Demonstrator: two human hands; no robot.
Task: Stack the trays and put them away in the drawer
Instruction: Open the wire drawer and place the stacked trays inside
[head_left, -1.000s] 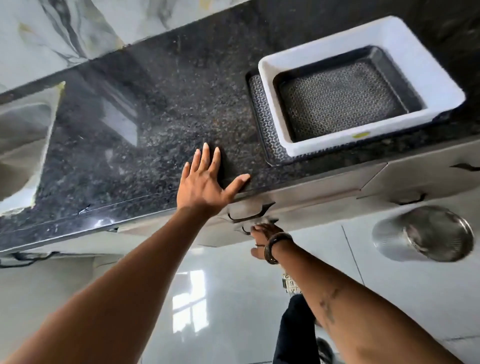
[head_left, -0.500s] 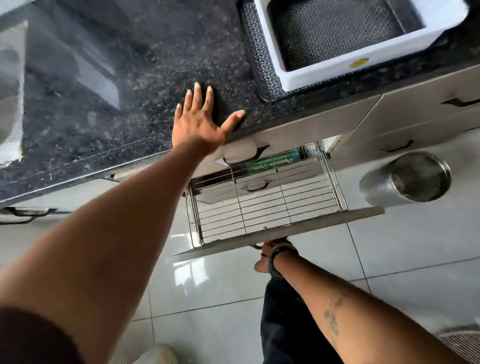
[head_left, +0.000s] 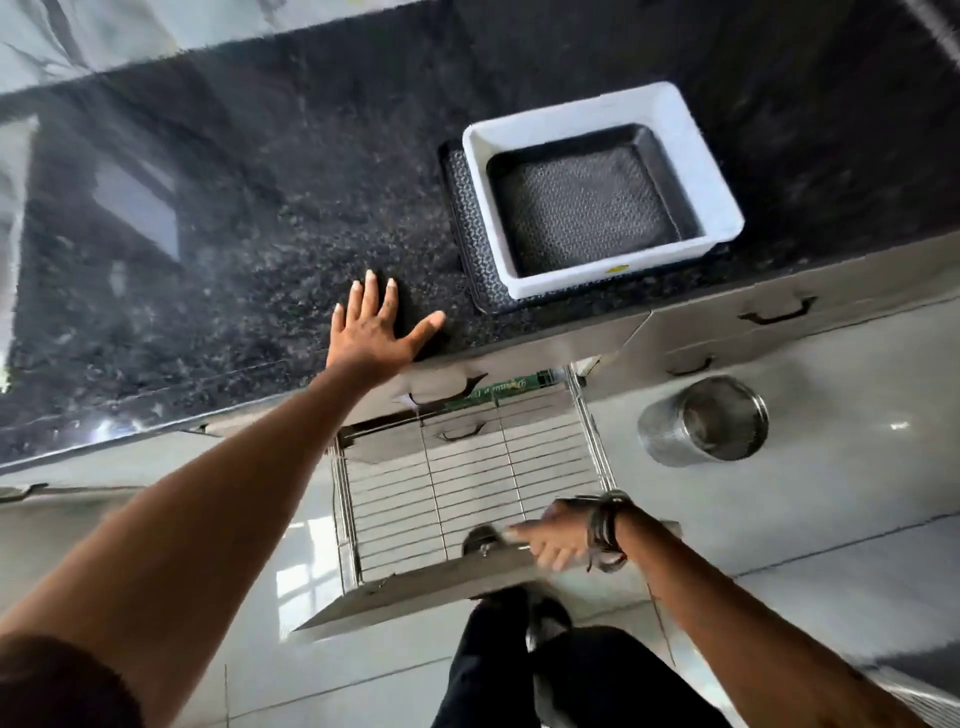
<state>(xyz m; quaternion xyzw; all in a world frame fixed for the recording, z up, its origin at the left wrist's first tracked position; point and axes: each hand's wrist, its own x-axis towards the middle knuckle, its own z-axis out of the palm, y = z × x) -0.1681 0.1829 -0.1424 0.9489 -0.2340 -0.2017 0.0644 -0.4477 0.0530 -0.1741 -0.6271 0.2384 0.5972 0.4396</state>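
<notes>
Three trays sit nested on the counter (head_left: 218, 270) just past my left hand (head_left: 375, 332) and off to its right: a small dark tray (head_left: 587, 208) inside the white tray (head_left: 685, 135), which rests on a flat patterned tray (head_left: 460, 208) showing along its near-left side. Stacking looks done, so what remains, I judge, is moving the stack down into the drawer.

My left hand lies flat on the counter near its front edge, fingers spread wide and thumb splayed toward the trays, holding nothing. I read it as a brace, steadying me while I lean over the opened drawer below.

My right hand (head_left: 550, 535), with bangles at the wrist, is low and close to my body at the drawer front (head_left: 415, 592). It is motion-blurred, so I cannot tell whether the fingers grip the handle (head_left: 480, 538) beside them or are loose. The drawer's wire basket (head_left: 467, 483) stands pulled well out between my two hands, with only a green packet (head_left: 498, 387) visible at its far end under the counter (the rest looks bare, room enough for the stack).

A steel bin (head_left: 706, 421) stands on the floor (head_left: 831, 493) beyond my right hand, clear of the drawer's path.

The trays sit near the counter edge, almost above the drawer's right side, which should keep the carry short. Lifting by the bottom tray seems wise, since the upper two only rest inside.
</notes>
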